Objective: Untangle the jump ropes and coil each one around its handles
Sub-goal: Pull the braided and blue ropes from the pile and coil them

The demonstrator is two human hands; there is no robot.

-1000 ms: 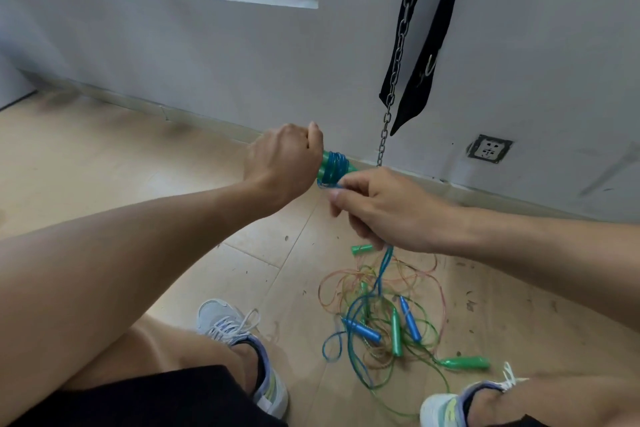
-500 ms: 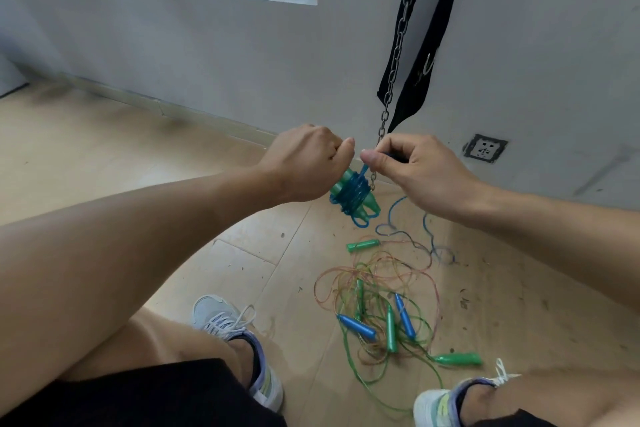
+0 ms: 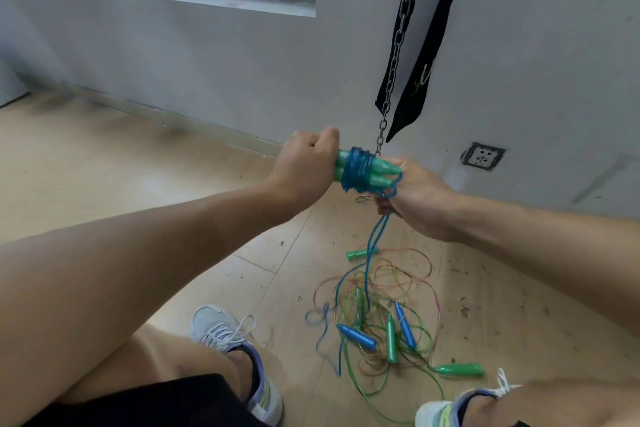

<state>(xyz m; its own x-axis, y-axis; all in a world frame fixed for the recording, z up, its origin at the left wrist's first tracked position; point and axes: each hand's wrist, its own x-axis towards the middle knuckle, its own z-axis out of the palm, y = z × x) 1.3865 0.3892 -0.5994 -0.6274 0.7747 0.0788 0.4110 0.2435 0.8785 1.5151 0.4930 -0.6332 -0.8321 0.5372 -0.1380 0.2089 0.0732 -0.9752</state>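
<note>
A pale wood floor (image 3: pixel 104 184) meets a grey wall (image 3: pixel 207 62). On the floor between two sneakers lies a tangled pile of ropes (image 3: pixel 381 315) with green and blue handles. Above it, the left hand (image 3: pixel 304 163) is clamped around two green handles (image 3: pixel 485 170) held side by side, blue rope (image 3: pixel 358 172) coiled around them. The right hand (image 3: pixel 419 198) pinches the rope's loose strand, which trails down to the pile.

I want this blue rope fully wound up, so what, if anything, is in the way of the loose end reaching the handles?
The blue rope hangs free from the right hand down to the floor, but its lower end runs into the tangled pile, crossing the orange and green ropes. That tangle could snag it. Nothing else visible blocks the green handles held by the left hand.
</note>
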